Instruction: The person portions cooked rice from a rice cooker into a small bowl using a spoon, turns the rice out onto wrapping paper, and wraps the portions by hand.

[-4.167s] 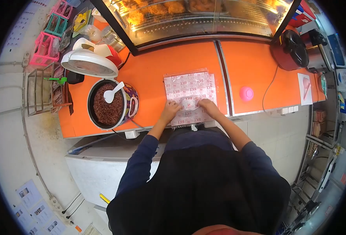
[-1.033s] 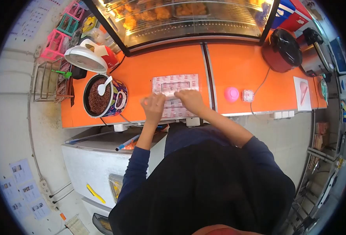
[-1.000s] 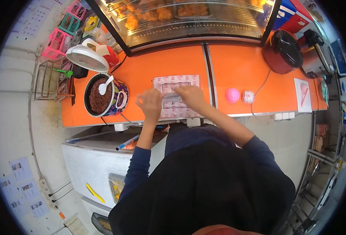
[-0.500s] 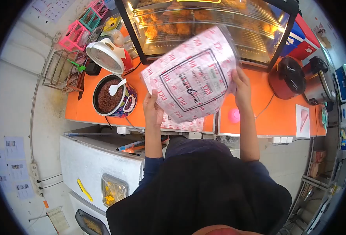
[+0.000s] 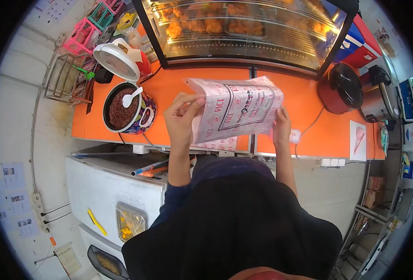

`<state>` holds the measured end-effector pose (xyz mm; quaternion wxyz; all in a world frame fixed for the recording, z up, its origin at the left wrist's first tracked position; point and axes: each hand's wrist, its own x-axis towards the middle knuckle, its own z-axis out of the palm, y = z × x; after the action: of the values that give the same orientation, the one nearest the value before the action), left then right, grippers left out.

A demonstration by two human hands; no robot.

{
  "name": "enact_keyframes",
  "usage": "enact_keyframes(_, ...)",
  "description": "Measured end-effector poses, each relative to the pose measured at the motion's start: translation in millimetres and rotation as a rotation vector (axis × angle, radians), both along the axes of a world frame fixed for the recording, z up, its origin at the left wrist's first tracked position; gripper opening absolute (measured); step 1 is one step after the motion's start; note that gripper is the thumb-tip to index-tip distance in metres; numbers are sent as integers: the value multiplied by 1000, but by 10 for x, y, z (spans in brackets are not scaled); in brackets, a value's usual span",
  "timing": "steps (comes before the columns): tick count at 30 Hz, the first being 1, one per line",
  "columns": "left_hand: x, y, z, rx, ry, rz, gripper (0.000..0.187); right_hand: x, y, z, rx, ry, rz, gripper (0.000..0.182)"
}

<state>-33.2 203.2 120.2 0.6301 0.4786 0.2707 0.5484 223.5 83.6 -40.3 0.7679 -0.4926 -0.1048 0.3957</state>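
Observation:
A pink and white printed pack of wrapping paper [image 5: 243,109] is held up above the orange counter [image 5: 169,86]. My left hand [image 5: 183,116] pinches its left edge between thumb and fingers. At its lower right edge, my right hand [image 5: 281,125] grips the pack, with some fingers hidden behind it. Below the pack, more of the same printed paper [image 5: 222,144] lies at the counter's front edge. To the left stands an open cooker [image 5: 145,114] of dark reddish rice, with a white scoop [image 5: 130,97] resting in it.
Behind the counter is a lit glass cabinet [image 5: 243,42] with fried food. A red and black cooker [image 5: 341,88] and a steel one [image 5: 379,105] stand right. Near my right hand is a small pink item [image 5: 295,136]. A white freezer [image 5: 108,186] is lower left.
The pack has come down and turned from its steep tilt to nearly level. My left hand has moved up along its left edge; my right hand has lowered. The view has shifted slightly.

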Motion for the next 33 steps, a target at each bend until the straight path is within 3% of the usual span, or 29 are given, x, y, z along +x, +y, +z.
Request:
enact_keyframes(1,29,37,104,154,161,-28,8,-59,-3,127,-3,0,1,30)
enact_keyframes(2,61,77,204,307,323,-55,7,-126,-1,261,-210,-511,-150,37)
enact_keyframes(3,117,138,303,302,325,-48,7,-213,18,495,-412,-1024,-297,45)
enact_keyframes(5,239,281,503,920,668,-185,11,-294,178,1192,-8,-1182,-269,58)
enact_keyframes(7,378,271,617,1067,783,-202,13,-379,362,1943,261,-1570,-172,68)
enact_keyframes(8,447,269,691,1213,883,-219,16,-429,426,2148,270,-1573,-190,68)
enact_keyframes(9,474,268,799,1235,877,-217,16,-471,472,2318,185,-1717,1,60)
enact_keyframes(11,480,302,1024,1314,838,-122,14,-400,568,2394,91,-1857,161,52)
enact_keyframes(13,458,389,1153,1329,801,-97,12,-377,706,2390,224,-1545,434,22)
enact_keyframes(14,439,432,1209,1264,722,-148,9,-395,689,2401,292,-1600,311,16)
enact_keyframes(17,243,544,1249,1150,663,-207,7,-332,639,2659,354,-1632,399,12)
enact_keyframes(21,-24,743,1306,934,734,-248,7,-89,517,3088,349,-1527,513,25)
enact_keyframes(23,-102,736,1283,752,615,-174,6,41,476,3178,345,-1497,517,32)
enact_keyframes(25,-120,677,1306,680,489,-244,8,155,408,3283,288,-1294,692,32)
enact_keyframes(27,-123,556,1399,542,333,-320,11,226,358,3279,262,-1282,704,33)
enact_keyframes(33,-137,323,1639,453,235,-228,13,253,138,3225,412,-1011,616,36)
